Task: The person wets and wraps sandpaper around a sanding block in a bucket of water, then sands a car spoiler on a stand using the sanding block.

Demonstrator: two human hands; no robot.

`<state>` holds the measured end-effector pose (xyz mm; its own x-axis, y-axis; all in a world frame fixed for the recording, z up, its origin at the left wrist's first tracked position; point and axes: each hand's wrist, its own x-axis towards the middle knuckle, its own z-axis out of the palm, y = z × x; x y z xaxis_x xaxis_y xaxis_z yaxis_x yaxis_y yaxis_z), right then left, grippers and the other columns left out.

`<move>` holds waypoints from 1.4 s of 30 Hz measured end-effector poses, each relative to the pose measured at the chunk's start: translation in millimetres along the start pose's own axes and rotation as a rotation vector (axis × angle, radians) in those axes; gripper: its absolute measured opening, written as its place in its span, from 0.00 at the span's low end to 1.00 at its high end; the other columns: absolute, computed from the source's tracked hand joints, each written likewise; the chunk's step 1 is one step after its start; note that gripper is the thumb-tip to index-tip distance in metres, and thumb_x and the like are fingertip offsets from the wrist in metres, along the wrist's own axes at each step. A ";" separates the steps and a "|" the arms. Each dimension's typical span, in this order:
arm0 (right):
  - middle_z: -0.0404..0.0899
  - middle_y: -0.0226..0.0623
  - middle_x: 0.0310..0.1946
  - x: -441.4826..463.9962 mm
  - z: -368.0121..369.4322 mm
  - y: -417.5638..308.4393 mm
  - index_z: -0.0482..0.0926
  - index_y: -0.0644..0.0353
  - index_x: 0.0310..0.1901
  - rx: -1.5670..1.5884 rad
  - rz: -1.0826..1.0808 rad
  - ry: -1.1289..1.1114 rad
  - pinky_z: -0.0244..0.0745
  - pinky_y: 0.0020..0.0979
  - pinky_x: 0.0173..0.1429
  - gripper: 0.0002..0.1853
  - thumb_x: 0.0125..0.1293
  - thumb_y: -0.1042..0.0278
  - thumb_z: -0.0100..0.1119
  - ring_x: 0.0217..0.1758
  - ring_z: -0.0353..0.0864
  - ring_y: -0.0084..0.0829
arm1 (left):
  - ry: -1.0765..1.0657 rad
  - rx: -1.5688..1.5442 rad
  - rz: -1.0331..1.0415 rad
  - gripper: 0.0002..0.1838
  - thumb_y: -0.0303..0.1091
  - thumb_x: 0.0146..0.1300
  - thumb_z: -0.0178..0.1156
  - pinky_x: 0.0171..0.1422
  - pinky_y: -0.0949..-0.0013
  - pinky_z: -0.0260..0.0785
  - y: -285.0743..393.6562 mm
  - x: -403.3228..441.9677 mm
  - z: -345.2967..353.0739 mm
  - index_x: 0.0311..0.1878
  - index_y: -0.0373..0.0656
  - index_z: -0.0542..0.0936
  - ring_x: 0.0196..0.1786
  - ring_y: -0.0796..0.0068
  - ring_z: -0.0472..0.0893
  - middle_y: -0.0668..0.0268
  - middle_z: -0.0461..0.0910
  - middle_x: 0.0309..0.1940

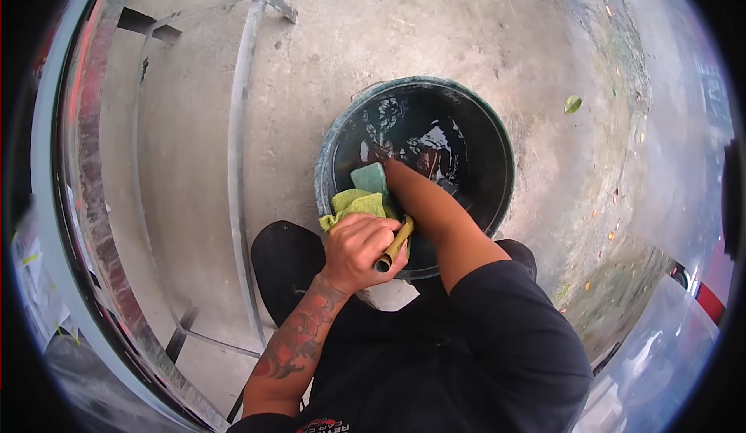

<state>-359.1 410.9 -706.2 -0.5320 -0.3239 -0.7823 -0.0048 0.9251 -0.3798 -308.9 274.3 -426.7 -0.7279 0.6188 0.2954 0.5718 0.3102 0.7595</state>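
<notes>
Two bare hands work at a dark bucket point(507, 176): the left hand point(359, 248) over its near rim, the right hand point(381, 153) down inside. The left is curled firmly round a yellow tube point(395, 244), with a yellow-green cloth point(356, 202) bunched just under its fingers and a pale green block point(368, 178) sticking out beyond; whether these two are gripped as well, I cannot tell. The right reaches into the water point(385, 118), so how far its fingers spread, and what they hold, is hidden. This looks like a wetting or rinsing step, and the next move would probably call for lifting the right hand out without knocking the block. Dark-clad knees point(287, 266) flank the bucket; outward lie concrete floor point(350, 21), a metal frame point(241, 122) on the left and a fallen leaf point(573, 104) on the right
</notes>
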 end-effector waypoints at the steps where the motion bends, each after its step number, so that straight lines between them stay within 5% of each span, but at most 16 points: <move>1: 0.78 0.54 0.66 -7.6 1.8 -2.4 0.75 0.59 0.70 0.011 0.011 -0.054 0.74 0.51 0.72 0.28 0.72 0.56 0.57 0.70 0.79 0.52 | 0.003 -0.005 -0.003 0.10 0.28 0.51 0.73 0.45 0.60 0.79 -0.2 -0.4 0.7 0.31 0.41 0.79 0.34 0.58 0.87 0.63 0.87 0.33; 13: 0.73 0.54 0.73 -70.8 -6.7 -10.7 0.71 0.53 0.75 0.127 -0.004 -0.201 0.71 0.51 0.75 0.34 0.71 0.50 0.59 0.76 0.74 0.51 | 0.036 0.045 -0.063 0.10 0.32 0.54 0.72 0.45 0.59 0.79 3.4 -2.1 4.3 0.37 0.43 0.82 0.34 0.59 0.86 0.64 0.85 0.30; 15: 0.76 0.56 0.69 -59.7 -15.6 -6.1 0.71 0.55 0.74 0.144 -0.118 -0.100 0.73 0.52 0.72 0.36 0.68 0.48 0.62 0.72 0.77 0.53 | 0.034 0.055 -0.043 0.10 0.32 0.53 0.72 0.44 0.58 0.79 2.4 -2.9 3.6 0.37 0.42 0.83 0.34 0.58 0.86 0.63 0.85 0.30; 18: 0.87 0.52 0.51 -69.2 -33.1 5.6 0.73 0.59 0.71 0.461 -0.118 0.018 0.82 0.45 0.53 0.34 0.66 0.54 0.68 0.52 0.88 0.45 | 0.020 0.056 -0.037 0.09 0.32 0.52 0.72 0.42 0.57 0.78 3.9 -3.0 4.2 0.34 0.41 0.82 0.33 0.54 0.85 0.60 0.84 0.27; 20: 0.88 0.46 0.44 -111.9 -83.3 -5.0 0.72 0.59 0.71 0.653 0.089 -0.085 0.83 0.38 0.44 0.33 0.66 0.58 0.69 0.44 0.89 0.36 | 0.009 0.059 -0.040 0.09 0.32 0.53 0.72 0.40 0.56 0.77 4.6 -3.3 2.9 0.34 0.41 0.82 0.32 0.54 0.84 0.61 0.83 0.26; 23: 0.88 0.33 0.38 -142.1 -100.1 12.4 0.75 0.59 0.68 0.887 -0.123 0.073 0.78 0.29 0.33 0.31 0.66 0.60 0.72 0.29 0.81 0.24 | 0.002 0.076 -0.055 0.09 0.33 0.53 0.71 0.40 0.56 0.76 5.1 -4.7 3.0 0.33 0.42 0.81 0.32 0.54 0.83 0.62 0.82 0.26; 26: 0.88 0.29 0.38 -181.4 -120.1 15.8 0.72 0.58 0.70 1.020 -0.097 0.100 0.75 0.26 0.31 0.30 0.69 0.63 0.70 0.27 0.76 0.19 | -0.017 0.104 -0.059 0.10 0.34 0.54 0.72 0.41 0.56 0.76 4.3 -6.3 3.3 0.34 0.42 0.81 0.33 0.54 0.83 0.62 0.83 0.27; 32: 0.80 0.25 0.37 -234.7 -130.6 19.7 0.76 0.58 0.59 1.146 -0.113 0.231 0.77 0.24 0.36 0.23 0.69 0.60 0.73 0.31 0.82 0.20 | 0.019 0.107 -0.053 0.11 0.38 0.59 0.72 0.42 0.56 0.76 5.3 -5.3 7.6 0.41 0.45 0.83 0.34 0.58 0.85 0.63 0.86 0.31; 35: 0.81 0.25 0.37 -255.9 -132.3 16.2 0.77 0.58 0.58 1.219 -0.156 0.232 0.79 0.25 0.38 0.23 0.68 0.60 0.75 0.33 0.82 0.20 | -0.138 0.185 -0.131 0.16 0.46 0.60 0.75 0.43 0.58 0.77 4.2 -6.6 8.0 0.45 0.47 0.85 0.35 0.60 0.86 0.65 0.89 0.34; 38: 0.82 0.27 0.38 -266.4 -129.5 13.9 0.77 0.60 0.56 1.108 -0.213 0.366 0.80 0.24 0.42 0.21 0.69 0.61 0.75 0.39 0.84 0.20 | -0.182 0.171 -0.133 0.23 0.55 0.59 0.75 0.42 0.60 0.77 4.7 -3.9 7.1 0.46 0.47 0.85 0.34 0.60 0.87 0.65 0.89 0.36; 42: 0.86 0.40 0.42 -283.2 -134.1 -1.8 0.78 0.60 0.59 0.318 -0.116 0.747 0.80 0.41 0.47 0.29 0.57 0.67 0.79 0.43 0.87 0.47 | -0.035 -0.041 -0.034 0.25 0.60 0.65 0.69 0.42 0.59 0.79 -2.6 -3.3 7.7 0.47 0.46 0.85 0.35 0.59 0.88 0.63 0.89 0.36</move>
<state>-322.0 527.5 -417.8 -0.9670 -0.0933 -0.2372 0.0858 0.7572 -0.6475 -305.0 277.0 -434.1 -0.7325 0.6337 0.2486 0.5301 0.3019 0.7923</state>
